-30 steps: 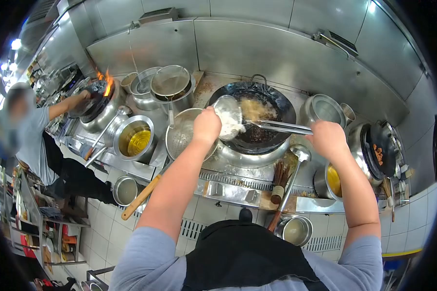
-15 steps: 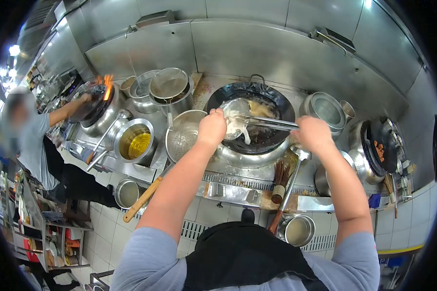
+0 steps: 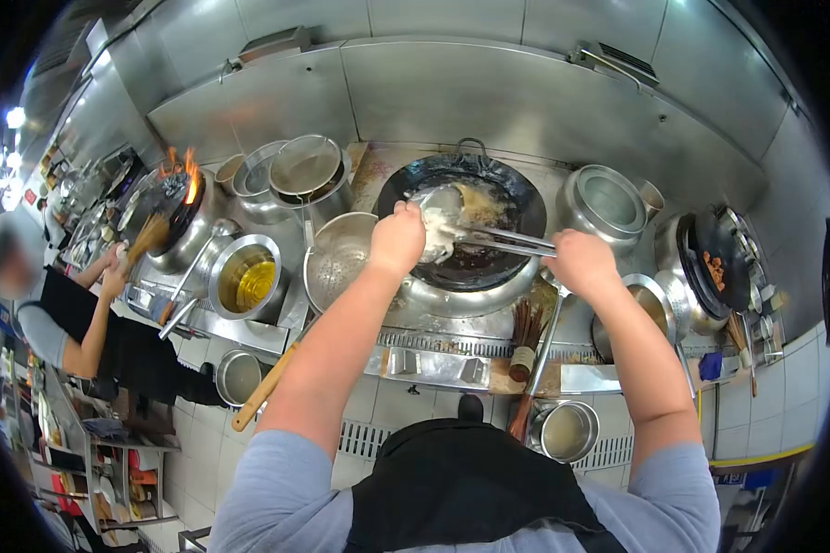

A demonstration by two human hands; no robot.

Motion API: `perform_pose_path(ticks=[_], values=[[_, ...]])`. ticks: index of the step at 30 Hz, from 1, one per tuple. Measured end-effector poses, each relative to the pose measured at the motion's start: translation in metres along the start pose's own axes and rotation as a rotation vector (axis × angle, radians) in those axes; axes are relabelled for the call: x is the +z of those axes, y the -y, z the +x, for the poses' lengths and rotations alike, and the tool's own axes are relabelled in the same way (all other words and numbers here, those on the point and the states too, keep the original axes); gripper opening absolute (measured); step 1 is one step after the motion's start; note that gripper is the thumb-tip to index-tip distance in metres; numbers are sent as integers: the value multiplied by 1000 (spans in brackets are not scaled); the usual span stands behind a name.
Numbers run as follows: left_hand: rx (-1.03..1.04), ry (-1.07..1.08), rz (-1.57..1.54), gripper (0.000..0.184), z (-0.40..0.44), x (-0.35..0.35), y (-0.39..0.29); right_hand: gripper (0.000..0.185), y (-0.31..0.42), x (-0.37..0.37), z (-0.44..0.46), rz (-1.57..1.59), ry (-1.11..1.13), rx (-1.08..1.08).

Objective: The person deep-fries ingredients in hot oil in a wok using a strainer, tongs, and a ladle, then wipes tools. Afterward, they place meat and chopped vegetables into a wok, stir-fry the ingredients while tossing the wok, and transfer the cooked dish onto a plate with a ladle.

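My left hand is closed on the edge of a metal bowl, tilted over the black wok. White, batter-coated pieces are at the bowl's lip. My right hand grips long metal tongs, whose tips reach to these pieces. Frothy, light-brown oil bubbles in the wok beyond the bowl. How my left fingers sit behind the bowl is hidden.
Left of the wok are a perforated strainer with a wooden handle and a pot of yellow oil. A bamboo brush lies in front. A co-worker stands at a flaming wok on the left.
My view has shifted slightly. The tongs stay at the white pieces, which hang less far from the bowl. The co-worker has moved back from the flaming wok and now holds a bamboo brush.
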State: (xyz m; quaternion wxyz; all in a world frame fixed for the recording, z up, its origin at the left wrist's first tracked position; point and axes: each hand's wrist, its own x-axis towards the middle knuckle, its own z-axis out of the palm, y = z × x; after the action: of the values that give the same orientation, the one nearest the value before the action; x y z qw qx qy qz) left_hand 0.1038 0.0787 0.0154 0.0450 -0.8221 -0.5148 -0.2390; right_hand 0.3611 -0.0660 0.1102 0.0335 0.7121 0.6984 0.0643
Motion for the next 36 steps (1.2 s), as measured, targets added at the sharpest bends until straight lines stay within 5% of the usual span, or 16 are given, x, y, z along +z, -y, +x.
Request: perform_pose_path(ticks=[14,21,25,36], values=[[-219,-99,-34,20,8,-14,33,37,-50,16,9,-8,111,343],[-120,-75,-88,20,5,-21,10,39,-25,-49,-8,6,-45,112],[25,-72,-58,19,12,-16,-7,30,3,-17,9,-26,-38,-54],[-16,-143,-55,18,16,-14,22,40,7,-12,0,47,-52,1]])
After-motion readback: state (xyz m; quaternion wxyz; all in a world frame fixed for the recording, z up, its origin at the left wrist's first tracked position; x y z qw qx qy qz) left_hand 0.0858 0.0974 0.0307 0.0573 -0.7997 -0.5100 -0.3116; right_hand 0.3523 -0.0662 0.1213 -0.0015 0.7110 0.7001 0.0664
